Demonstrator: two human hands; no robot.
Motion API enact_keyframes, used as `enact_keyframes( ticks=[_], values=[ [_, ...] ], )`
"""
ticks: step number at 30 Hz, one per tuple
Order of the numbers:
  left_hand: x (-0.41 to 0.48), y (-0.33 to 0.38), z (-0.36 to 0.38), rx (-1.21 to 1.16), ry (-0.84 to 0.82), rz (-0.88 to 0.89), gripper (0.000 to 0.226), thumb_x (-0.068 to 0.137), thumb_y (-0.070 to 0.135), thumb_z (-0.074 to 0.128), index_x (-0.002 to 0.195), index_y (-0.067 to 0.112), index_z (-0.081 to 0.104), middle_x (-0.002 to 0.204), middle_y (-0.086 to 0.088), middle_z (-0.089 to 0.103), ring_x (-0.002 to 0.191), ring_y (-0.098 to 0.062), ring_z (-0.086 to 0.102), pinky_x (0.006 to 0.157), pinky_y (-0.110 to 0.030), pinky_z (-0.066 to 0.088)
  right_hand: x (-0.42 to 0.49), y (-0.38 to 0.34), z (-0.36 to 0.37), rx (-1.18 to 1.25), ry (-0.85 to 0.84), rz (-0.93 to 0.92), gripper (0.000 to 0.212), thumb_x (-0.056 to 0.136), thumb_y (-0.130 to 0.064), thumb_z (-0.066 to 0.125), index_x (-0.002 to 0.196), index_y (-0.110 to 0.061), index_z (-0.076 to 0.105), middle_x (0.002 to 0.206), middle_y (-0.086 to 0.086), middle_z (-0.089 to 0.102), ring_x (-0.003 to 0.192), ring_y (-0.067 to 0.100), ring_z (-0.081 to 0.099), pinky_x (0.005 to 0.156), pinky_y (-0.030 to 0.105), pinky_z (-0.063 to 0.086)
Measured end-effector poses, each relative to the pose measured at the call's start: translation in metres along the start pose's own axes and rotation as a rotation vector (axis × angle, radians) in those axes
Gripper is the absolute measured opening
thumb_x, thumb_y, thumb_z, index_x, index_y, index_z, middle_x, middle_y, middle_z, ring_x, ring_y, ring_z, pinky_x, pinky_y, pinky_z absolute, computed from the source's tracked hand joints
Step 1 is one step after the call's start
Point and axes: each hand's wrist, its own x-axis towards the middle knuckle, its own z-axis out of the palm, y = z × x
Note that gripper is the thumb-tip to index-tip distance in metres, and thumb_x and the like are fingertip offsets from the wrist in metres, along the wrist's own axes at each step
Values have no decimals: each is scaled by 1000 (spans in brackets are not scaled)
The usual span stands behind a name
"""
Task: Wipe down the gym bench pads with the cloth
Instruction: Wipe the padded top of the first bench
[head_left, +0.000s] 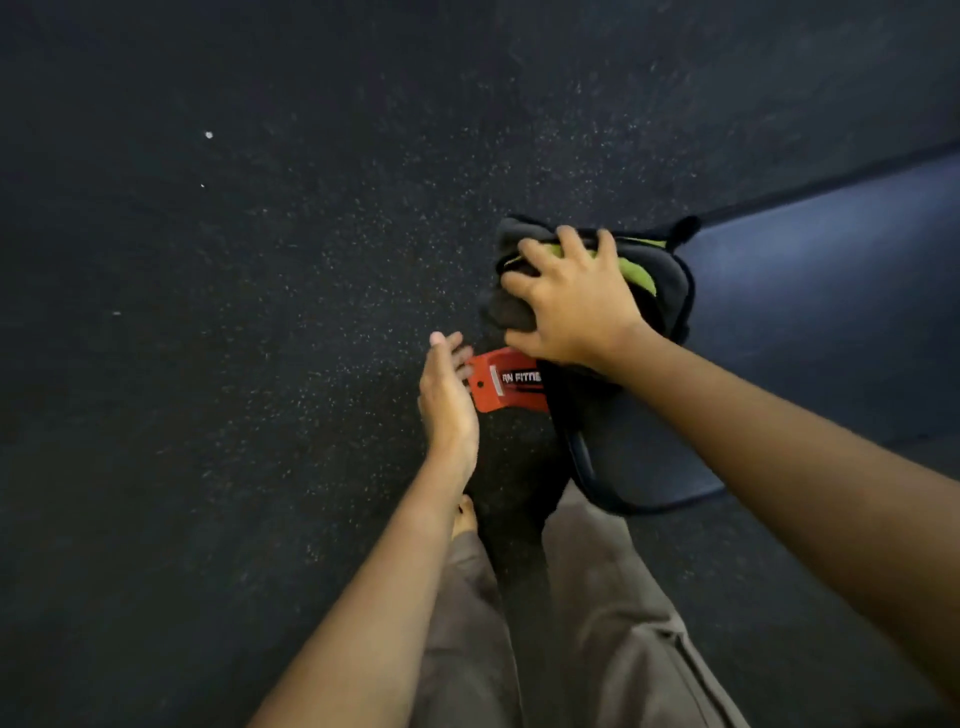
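The right arm reaches forward from the lower right of the view, ending at the near end of the blue bench pad (810, 312). The right hand (571, 306) lies palm down on the cloth (511, 312), a dark bundle with green showing, which is bunched on that end of the pad. The fingers are spread and bent over the bundle and the thumb hooks its near side, so the hand is clamped on the cloth.

The left arm extends forward to the left of the pad. The left hand (447, 395) is seen edge-on, its fingers straight, close together and holding nothing. The fingertips overlap the end of a red frame piece (511, 382) that projects below the pad's end; contact cannot be confirmed.

The lettering on the red piece is cut off by the right wrist; only "RN FITNE" is legible. A rounded blue cushion (649, 457) nearer the person may be a separate section or the same pad; the right forearm hides the join. Grey-brown trousers (597, 597) and a bare foot (464, 519) show below, on dark speckled floor (260, 312).
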Motion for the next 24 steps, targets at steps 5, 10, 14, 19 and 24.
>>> enact_keyframes(
  ticks=[5, 10, 14, 19, 24],
  values=[
    [0, 19, 50, 372, -34, 314, 36, 100, 30, 41, 130, 14, 54, 129, 0, 54, 116, -7, 47, 94, -18, 34, 8, 58, -7, 144, -1, 133, 66, 84, -69, 44, 134, -25, 49, 140, 7, 45, 122, 37, 42, 96, 54, 34],
    [4, 24, 107, 675, -64, 548, 40, 99, 23, 46, 133, 4, 49, 135, -10, 51, 128, -21, 43, 109, -30, 29, -18, 155, 1, 175, 5, 410, 67, 85, -68, 45, 134, -23, 50, 139, 10, 47, 120, 40, 44, 100, 55, 30],
    [10, 22, 126, 842, 46, 646, 39, 96, 27, 42, 125, 6, 57, 124, -9, 59, 119, -23, 51, 109, -45, 33, -9, 147, 2, 139, -65, 482, 74, 83, -76, 35, 134, -25, 50, 142, 10, 45, 122, 41, 42, 100, 52, 28],
    [9, 15, 131, 936, 149, 744, 42, 95, 32, 33, 119, 10, 60, 117, -6, 62, 111, -21, 56, 94, -39, 41, -5, 136, 4, 131, 13, 240, 65, 87, -72, 33, 129, -26, 53, 139, 7, 47, 118, 37, 46, 94, 52, 34],
    [12, 11, 130, 948, 184, 784, 37, 96, 28, 37, 115, 7, 62, 112, -8, 64, 106, -24, 58, 90, -40, 44, -35, 168, 24, 183, 203, 497, 61, 83, -66, 42, 123, -22, 59, 135, 13, 52, 113, 42, 48, 92, 52, 34]
  ],
)
